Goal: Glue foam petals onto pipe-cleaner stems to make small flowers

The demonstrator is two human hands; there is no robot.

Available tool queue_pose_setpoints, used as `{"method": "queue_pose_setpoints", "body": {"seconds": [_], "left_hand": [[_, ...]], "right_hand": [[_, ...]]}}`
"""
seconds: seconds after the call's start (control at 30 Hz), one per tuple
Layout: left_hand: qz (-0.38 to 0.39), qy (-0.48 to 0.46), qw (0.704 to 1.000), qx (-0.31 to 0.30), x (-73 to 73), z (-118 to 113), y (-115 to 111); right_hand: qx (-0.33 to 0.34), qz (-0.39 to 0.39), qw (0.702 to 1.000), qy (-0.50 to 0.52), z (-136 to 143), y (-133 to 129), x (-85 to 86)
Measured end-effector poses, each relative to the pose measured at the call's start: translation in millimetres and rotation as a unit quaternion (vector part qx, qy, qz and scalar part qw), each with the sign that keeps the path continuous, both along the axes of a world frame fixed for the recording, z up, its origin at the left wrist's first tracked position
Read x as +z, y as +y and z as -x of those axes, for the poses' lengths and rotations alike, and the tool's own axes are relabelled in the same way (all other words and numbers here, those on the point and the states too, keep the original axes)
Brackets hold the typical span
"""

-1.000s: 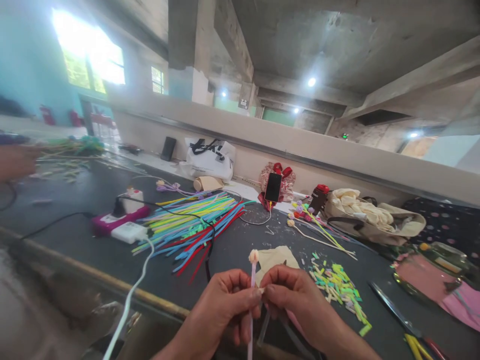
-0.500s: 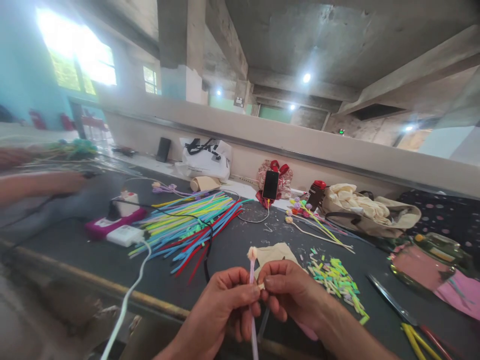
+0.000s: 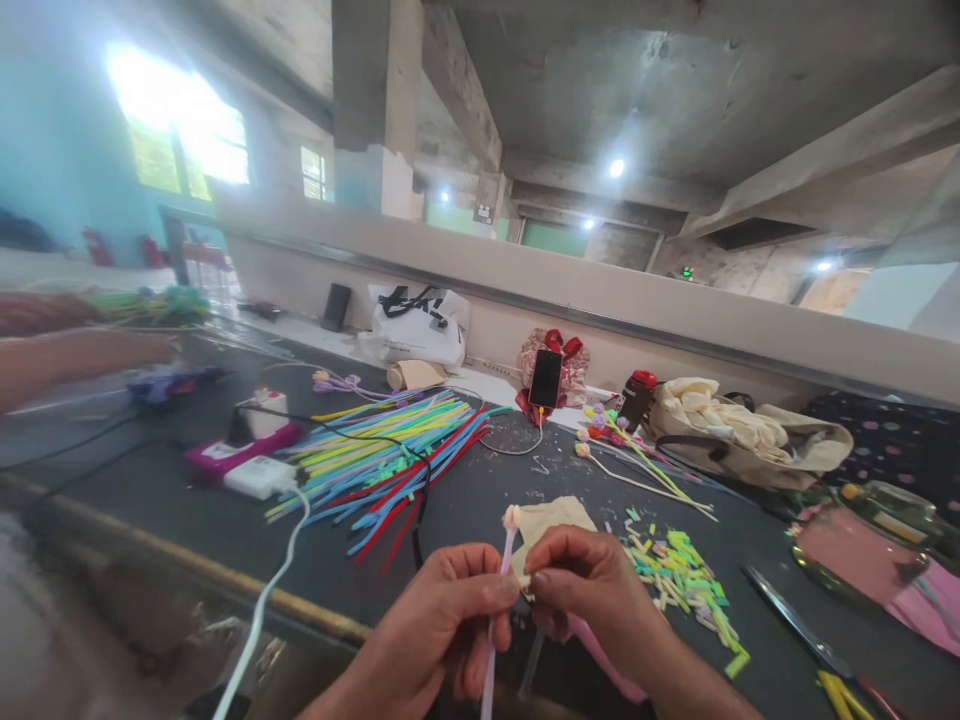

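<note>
My left hand (image 3: 461,610) is closed around a lilac chenille stem (image 3: 489,665) topped by a small peach fuzzy bud (image 3: 511,517). Close beside it, my right hand (image 3: 574,580) pinches a small cream piece (image 3: 524,581) between thumb and fingertips, and the left thumb tip is right at that piece. Whether the piece touches the stem is hidden by the fingers. A beige cloth (image 3: 559,512) lies just behind my hands. Beyond my right hand are many short cut chenille pieces (image 3: 682,575) in green, yellow and lilac.
Long coloured chenille stems (image 3: 390,450) lie left of centre, near a purple-and-white power strip (image 3: 236,465) with cables. Scissors (image 3: 795,620) rest at right. A phone (image 3: 546,380), finished-looking flower stems (image 3: 645,460) and a cloth bag (image 3: 750,430) are behind. Another person's arm (image 3: 82,365) reaches in at left.
The view has shifted slightly, moving the table items right and down. The lilac stem's lower end leans further left. The other person's arm has drawn back left, uncovering a dark blue object on the table.
</note>
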State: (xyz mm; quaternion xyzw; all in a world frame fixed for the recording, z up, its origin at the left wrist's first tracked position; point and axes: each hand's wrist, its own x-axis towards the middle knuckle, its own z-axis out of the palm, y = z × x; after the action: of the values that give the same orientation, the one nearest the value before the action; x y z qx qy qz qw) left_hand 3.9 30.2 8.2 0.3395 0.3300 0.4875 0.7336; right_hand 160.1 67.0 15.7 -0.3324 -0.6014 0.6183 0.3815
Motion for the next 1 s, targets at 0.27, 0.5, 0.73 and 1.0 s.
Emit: {"method": "queue_pose_setpoints", "body": {"seconds": [0.27,0.5,0.73,1.0], "left_hand": [[-0.025,0.137,0.990,-0.001,8.2,4,5],[-0.144,0.358,0.922,0.002,27.7,7,6],[-0.221,0.489,0.844,0.010,39.4,7,0],[-0.268,0.509,0.817,0.029,34.3,5,1]], "right_hand": [[-0.007,-0.207,0.969,-0.132,-22,3,24.1],[-0.005,-0.350,0.917,-0.189,-42,10,59.4],[-0.012,-0.366,0.906,-0.212,-31,5,57.4],[0.019,-0.389,0.888,-0.245,-31,5,54.4]]}}
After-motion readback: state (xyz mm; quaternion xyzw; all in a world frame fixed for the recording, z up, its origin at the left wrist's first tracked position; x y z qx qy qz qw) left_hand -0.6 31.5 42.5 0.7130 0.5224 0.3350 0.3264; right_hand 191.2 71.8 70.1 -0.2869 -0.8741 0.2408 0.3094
